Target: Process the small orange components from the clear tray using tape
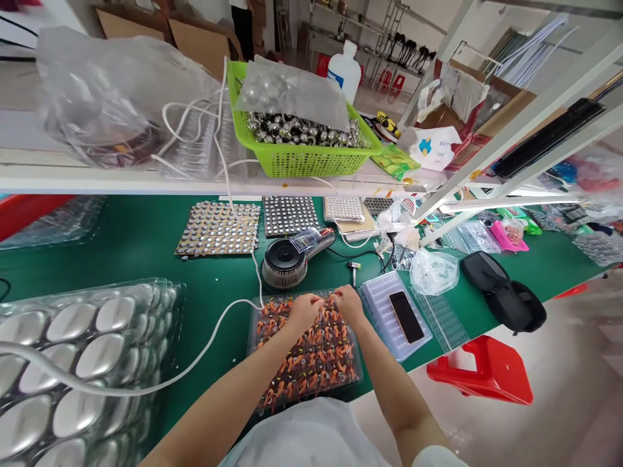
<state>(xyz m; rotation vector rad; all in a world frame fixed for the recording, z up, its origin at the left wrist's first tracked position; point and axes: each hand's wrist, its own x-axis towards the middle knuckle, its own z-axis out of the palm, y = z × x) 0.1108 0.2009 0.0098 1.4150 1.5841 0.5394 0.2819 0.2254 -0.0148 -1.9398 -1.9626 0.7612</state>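
A clear tray point(311, 376) filled with rows of small orange parts with dark and yellow-green bits lies on the green table in front of my body. Over its far part is my left hand point(305, 311), fingers closed together at the fingertips. Just right of it, my right hand point(348, 303) is also pinched, over the tray's far right part. The two hands are close, with a small gap between them. Whatever is between the fingertips is too small to make out. A small hammer-like tool point(354, 272) lies beyond my right hand.
Beyond the tray sits a round black-topped device point(285, 259). Right are clear trays point(384, 305) with a phone point(407, 316), and a black case point(503, 292). Stacked trays of silver ovals point(63, 383) stand left. A white cable point(214, 331) crosses leftward. Above is a shelf point(195, 185) with a green basket point(311, 162).
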